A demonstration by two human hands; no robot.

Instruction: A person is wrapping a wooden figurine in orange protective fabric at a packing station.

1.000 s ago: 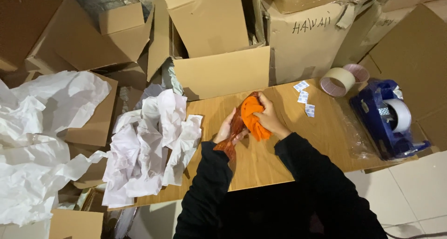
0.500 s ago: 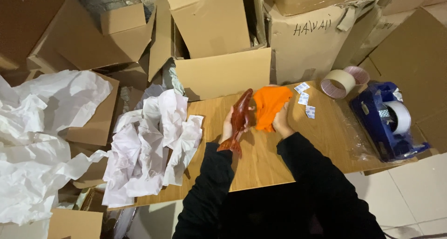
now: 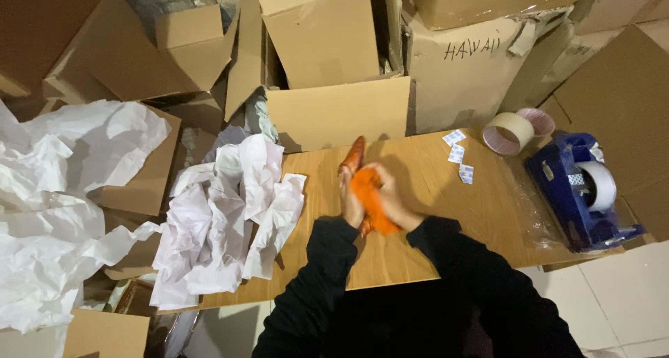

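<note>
Over the middle of a wooden table (image 3: 432,211), my left hand (image 3: 350,203) grips a long glossy reddish-brown object (image 3: 352,156) whose tip sticks out past my fingers toward the boxes. My right hand (image 3: 391,197) presses an orange cloth (image 3: 369,197) against that object's lower part. The cloth covers much of the object, so its shape is unclear. Both arms wear black sleeves.
Crumpled white paper (image 3: 230,218) lies on the table's left end, more (image 3: 63,211) on boxes further left. An open cardboard box (image 3: 334,114) stands behind the table. Two tape rolls (image 3: 512,131), small stickers (image 3: 460,156) and a blue tape dispenser (image 3: 582,191) sit at the right.
My right hand brought the orange cloth from the table's far side back onto the reddish-brown object, and both hands have drawn in closer to my body.
</note>
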